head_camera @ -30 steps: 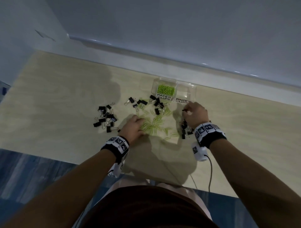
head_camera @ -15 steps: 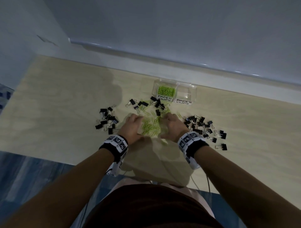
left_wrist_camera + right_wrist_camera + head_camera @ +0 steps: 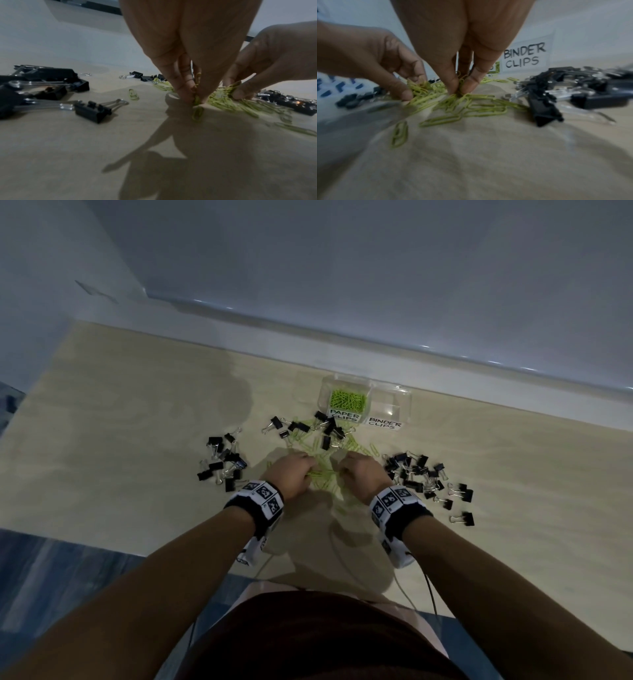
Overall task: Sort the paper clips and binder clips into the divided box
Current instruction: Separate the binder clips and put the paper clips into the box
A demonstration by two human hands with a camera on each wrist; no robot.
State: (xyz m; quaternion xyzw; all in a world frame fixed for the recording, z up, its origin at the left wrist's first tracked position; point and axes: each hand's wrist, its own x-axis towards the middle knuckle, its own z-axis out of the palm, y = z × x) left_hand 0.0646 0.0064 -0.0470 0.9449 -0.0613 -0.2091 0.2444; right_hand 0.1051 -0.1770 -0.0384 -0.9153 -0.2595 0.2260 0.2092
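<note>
Paper clips (image 3: 322,474) pinched in both the left hand (image 3: 291,474) and right hand (image 3: 363,475) lie just short of the divided box (image 3: 406,405), whose paper-clip compartment sits straight ahead, slightly nearer the right hand.

- Pale wood table (image 3: 120,412) fills the middle of the frame
- Grey-white wall (image 3: 342,261) across the top, ledge (image 3: 260,323) below it
- Blue-grey floor (image 3: 51,570) at lower left
- Dim light

Left hand (image 3: 291,474) and right hand (image 3: 363,474) low, side by side, fingertips (image 3: 453,86) in pinching grip.
</note>
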